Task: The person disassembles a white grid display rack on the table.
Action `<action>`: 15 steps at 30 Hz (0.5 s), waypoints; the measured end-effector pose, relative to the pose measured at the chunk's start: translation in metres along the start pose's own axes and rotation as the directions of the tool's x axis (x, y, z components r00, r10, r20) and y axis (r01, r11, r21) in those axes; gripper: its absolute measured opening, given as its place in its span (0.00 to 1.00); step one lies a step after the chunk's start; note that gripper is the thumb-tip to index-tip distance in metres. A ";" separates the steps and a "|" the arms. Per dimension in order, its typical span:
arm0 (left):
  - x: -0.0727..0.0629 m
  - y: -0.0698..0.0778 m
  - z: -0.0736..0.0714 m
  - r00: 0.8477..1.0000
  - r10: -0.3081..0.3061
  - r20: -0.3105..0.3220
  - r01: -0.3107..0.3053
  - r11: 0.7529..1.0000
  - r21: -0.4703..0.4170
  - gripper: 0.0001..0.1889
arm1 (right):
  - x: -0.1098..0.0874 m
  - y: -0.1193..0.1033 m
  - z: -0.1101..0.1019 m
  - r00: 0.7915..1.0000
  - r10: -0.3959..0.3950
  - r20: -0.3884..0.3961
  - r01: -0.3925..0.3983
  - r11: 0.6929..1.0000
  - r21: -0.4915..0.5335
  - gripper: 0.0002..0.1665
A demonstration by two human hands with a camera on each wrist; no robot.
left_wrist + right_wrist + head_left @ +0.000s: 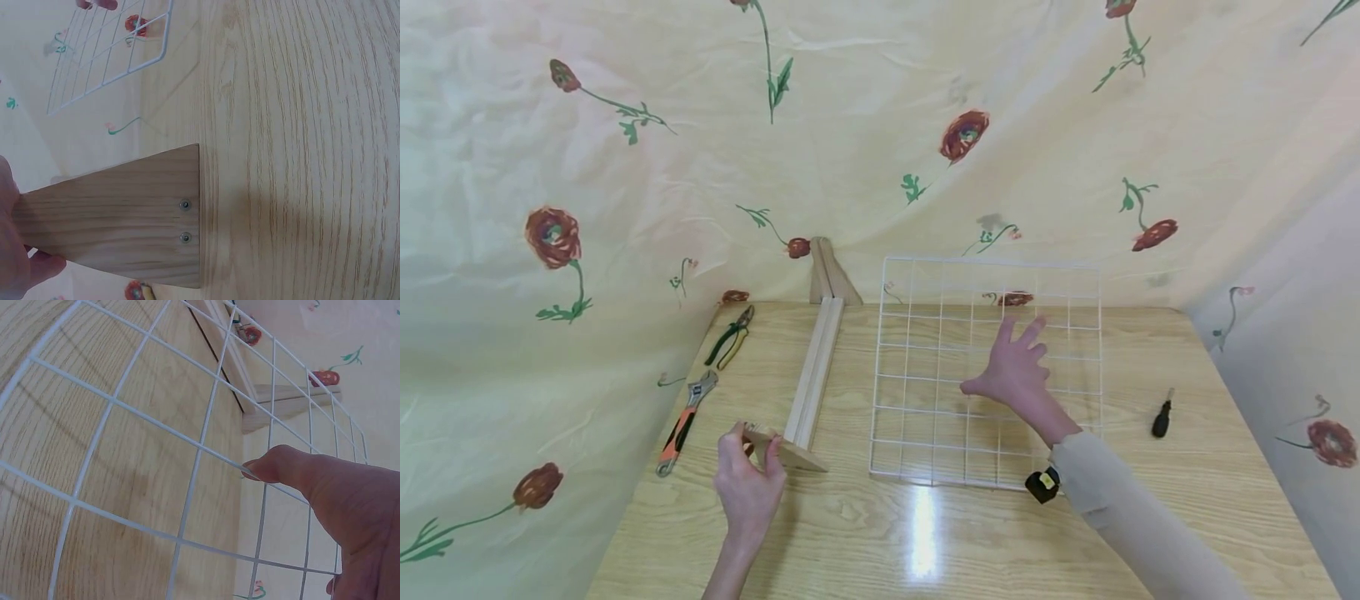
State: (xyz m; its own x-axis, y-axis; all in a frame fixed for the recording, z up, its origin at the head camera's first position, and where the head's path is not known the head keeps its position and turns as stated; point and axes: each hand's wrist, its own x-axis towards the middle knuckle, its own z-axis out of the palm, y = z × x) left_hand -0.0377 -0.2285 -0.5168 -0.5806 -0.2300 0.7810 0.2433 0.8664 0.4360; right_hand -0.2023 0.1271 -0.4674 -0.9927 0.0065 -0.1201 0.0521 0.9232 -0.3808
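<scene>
My left hand grips the narrow top of a tapered wooden end board, which has two metal bolt heads near its wide lower edge. Two pale wooden rails run from this board to a matching tapered end piece by the back wall. To the right, my right hand holds a white wire grid panel, its fingers spread across the wires. In the right wrist view the thumb lies against a wire. The panel is raised from the table, tilted; some fingertips are hidden.
Pliers and an adjustable wrench lie along the table's left side. On the right is a black-handled screwdriver. A small black object with a yellow patch shows beside the right sleeve. Flowered cloth covers the walls.
</scene>
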 end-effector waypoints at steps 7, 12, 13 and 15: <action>0.000 -0.001 0.001 1.000 0.023 -0.013 -0.023 1.000 -0.004 0.29 | 0.008 0.003 0.009 0.998 -0.001 0.062 0.001 1.000 0.003 0.84; 0.000 0.001 -0.001 1.000 0.003 0.010 -0.002 1.000 -0.018 0.30 | 0.014 -0.001 0.013 0.995 0.006 0.098 -0.005 1.000 -0.013 0.84; 0.000 0.001 -0.001 1.000 0.000 0.013 0.000 1.000 -0.018 0.30 | 0.015 -0.003 0.014 0.995 0.007 0.102 -0.006 1.000 -0.015 0.84; 0.000 0.000 -0.001 1.000 -0.001 0.014 0.002 1.000 -0.019 0.30 | 0.018 -0.006 0.016 0.994 0.010 0.110 -0.007 1.000 -0.025 0.83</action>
State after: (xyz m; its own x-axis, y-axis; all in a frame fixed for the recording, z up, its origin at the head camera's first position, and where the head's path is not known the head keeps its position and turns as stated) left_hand -0.0371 -0.2286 -0.5159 -0.5920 -0.2248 0.7740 0.2573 0.8574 0.4458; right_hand -0.2192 0.1160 -0.4817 -0.9743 -0.0264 -0.2236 0.0566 0.9325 -0.3568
